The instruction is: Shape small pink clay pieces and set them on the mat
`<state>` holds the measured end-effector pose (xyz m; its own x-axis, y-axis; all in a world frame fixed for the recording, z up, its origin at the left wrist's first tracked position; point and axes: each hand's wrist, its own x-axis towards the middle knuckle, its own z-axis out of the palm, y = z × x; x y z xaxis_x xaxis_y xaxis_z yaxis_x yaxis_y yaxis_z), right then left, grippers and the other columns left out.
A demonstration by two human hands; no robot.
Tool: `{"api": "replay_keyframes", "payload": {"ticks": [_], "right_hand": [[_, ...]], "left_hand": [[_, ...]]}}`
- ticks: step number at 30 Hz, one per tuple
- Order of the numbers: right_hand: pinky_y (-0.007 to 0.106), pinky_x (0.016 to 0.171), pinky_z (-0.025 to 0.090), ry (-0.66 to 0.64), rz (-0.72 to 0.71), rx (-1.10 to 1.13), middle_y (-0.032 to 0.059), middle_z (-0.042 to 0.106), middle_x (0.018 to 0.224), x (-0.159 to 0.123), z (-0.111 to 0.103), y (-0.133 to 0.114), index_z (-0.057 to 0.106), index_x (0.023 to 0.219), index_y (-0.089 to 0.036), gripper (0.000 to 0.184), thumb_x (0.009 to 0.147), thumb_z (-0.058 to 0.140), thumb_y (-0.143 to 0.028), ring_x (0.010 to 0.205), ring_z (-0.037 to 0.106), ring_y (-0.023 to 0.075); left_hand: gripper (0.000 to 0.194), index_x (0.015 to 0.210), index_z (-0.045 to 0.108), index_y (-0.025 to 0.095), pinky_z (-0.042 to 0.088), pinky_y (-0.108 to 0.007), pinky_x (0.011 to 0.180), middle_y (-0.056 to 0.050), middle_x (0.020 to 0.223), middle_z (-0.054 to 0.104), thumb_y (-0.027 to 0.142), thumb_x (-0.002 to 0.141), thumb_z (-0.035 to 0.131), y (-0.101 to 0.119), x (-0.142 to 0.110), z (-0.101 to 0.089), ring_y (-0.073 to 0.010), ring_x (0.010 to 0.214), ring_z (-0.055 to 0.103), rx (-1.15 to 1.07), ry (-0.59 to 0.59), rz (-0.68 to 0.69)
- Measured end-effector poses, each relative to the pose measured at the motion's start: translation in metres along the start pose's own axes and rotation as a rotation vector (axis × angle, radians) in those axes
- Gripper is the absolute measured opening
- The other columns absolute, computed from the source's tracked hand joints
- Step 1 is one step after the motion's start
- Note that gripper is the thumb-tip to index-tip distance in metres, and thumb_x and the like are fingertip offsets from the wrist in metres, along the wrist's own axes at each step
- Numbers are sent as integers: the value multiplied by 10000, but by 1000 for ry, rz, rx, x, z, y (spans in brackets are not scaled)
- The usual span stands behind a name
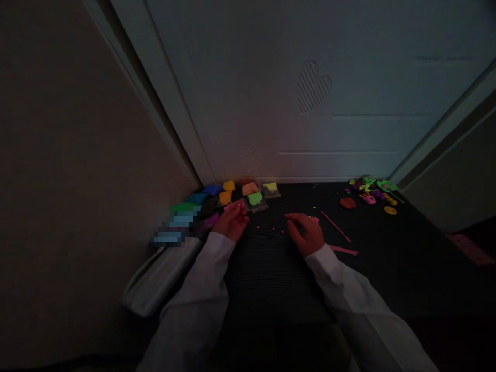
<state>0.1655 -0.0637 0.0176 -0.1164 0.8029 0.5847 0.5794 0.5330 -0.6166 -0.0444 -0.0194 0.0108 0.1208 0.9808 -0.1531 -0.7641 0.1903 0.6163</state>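
Note:
My left hand is closed in a loose pinch near the clay packets. A small bit of pink clay shows at its fingertips, in dim light. To the right, my right hand hovers low over the dark table, fingers curled, index finger and thumb apart, with nothing visible between them. Small pink balls lie on the table between the hands. Just behind my right hand sits a cluster of pink pieces, partly hidden by it. A thin pink stick and a flat pink strip lie beside it.
Colourful clay packets, including a green packet and a blue packet, line the back left. A pale elongated case rests at the left edge. Small colourful figures and a red lump occupy the back right. A white panel rises behind.

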Motion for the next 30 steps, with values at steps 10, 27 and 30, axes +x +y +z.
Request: {"api": "replay_keyframes", "payload": {"ticks": [10,27,30], "right_hand": [[271,635,419,-27,-8,-8,30,566,774,1,0,0,533,899,-194,202,744,404,-195,691,517,131],[276,658,419,-40,-18,9,32,566,791,0,2,4,530,898,-192,200,749,397,-195,724,520,133],[277,658,421,-32,-16,12,28,567,785,0,2,4,531,891,-200,198,751,391,-199,726,523,134]], "left_hand": [[161,756,505,182,404,-200,521,26,637,533,77,640,542,-2,-2,5,-65,555,502,74,-26,-7],[203,839,550,139,455,-183,627,-27,779,602,36,724,419,2,8,-5,-75,698,561,-57,98,104],[236,835,557,139,460,-176,633,-33,790,602,0,713,410,2,9,-6,-75,709,565,-61,113,114]]}}
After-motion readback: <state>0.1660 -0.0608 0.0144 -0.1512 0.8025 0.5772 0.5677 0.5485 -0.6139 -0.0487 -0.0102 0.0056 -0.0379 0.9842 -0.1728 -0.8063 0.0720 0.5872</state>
